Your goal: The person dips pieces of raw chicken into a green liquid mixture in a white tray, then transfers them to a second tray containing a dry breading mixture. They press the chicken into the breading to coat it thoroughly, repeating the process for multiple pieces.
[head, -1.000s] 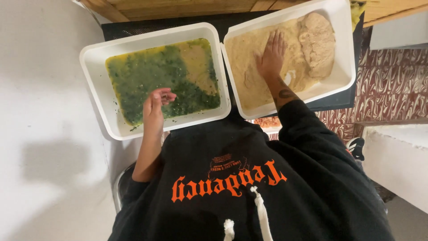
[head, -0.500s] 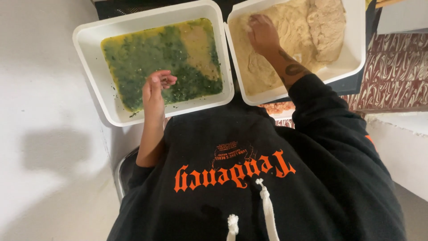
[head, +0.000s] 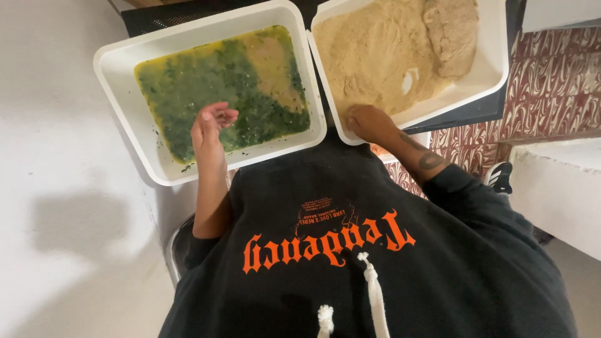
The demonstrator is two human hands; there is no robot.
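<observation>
The left hand (head: 211,128) hovers with fingers loosely curled, grasping nothing, over the near edge of the white tray (head: 119,94) of green herb-flecked egg wash (head: 213,87). Beside it, the right hand (head: 369,122) rests at the near left corner of the second white tray (head: 494,62), fingers bent into the pale breadcrumbs (head: 375,56); a breaded cutlet (head: 452,28) lies at its far edge.

A single head-worn camera looks steeply down, close over the person's chest and two white trays (head: 125,119).

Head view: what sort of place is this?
Probably a home kitchen during breading work. Two white trays sit side by side: the left tray holds green herb-flecked liquid, the right tray pale crumbs with a coated cutlet. Patterned tiles lie on the right.
</observation>
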